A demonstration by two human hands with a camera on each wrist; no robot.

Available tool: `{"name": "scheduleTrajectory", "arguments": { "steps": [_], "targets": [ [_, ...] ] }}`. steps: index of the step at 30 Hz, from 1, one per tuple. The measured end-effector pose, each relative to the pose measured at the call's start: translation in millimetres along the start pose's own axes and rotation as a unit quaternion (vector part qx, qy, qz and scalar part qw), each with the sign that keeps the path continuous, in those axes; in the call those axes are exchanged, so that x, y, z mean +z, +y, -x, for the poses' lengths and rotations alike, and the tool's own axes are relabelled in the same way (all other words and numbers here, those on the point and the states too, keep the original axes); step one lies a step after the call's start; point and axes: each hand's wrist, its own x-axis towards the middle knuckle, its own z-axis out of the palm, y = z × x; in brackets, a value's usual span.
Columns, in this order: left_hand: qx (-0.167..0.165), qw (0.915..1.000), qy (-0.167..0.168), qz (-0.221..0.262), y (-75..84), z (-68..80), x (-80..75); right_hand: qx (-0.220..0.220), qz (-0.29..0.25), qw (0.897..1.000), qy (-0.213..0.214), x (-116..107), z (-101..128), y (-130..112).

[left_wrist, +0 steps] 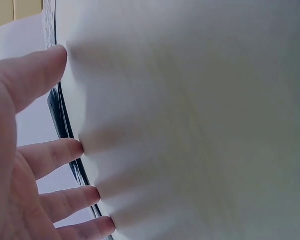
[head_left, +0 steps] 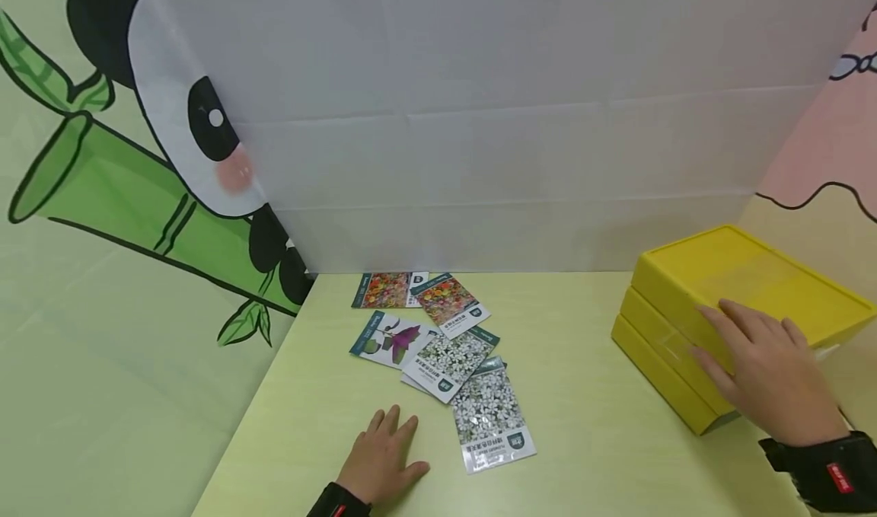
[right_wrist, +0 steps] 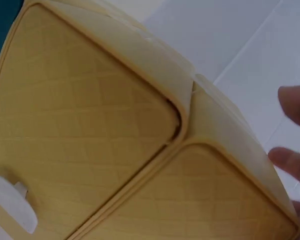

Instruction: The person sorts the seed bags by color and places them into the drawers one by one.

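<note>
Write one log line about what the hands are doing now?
left hand: flat on pale green table | right hand: resting on yellow plastic box | flower seed packets: untouched

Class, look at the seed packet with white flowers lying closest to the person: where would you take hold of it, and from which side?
Probably by its near short edge. The white-flower packet lies flat on the table, so nothing can get under its middle. Its far end sits among the other packets, while the near end lies free. The left hand, flat beside it, could pinch there with thumb and fingers.
</note>
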Motion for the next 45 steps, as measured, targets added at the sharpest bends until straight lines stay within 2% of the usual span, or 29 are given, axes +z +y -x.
{"name": "scheduleTrajectory", "arguments": {
  "steps": [3, 9, 18, 33, 45],
  "targets": [
    [-0.003, 1.0000, -0.003, 0.000, 0.5, 0.6, 0.1, 0.012, 0.012, 1.000, -0.002, 2, 2, 2],
    [-0.008, 0.9999, -0.009, 0.004, 1.1, 1.2, -0.6, 0.000, 0.021, 1.000, 0.017, 3, 1, 2],
    [-0.002, 0.9999, 0.005, 0.014, 1.9, 1.5, -1.5, -0.016, -0.003, 0.999, 0.040, 4, -4, -6],
    [-0.011, 0.9997, -0.009, 0.019, 4.5, 4.4, -6.6, 0.001, 0.025, 0.999, 0.023, 9, -17, -22],
    [-0.009, 0.9997, -0.009, 0.020, 4.1, 4.2, -4.0, -0.051, 0.023, 0.998, 0.043, 23, -42, -44]
  ]
}}
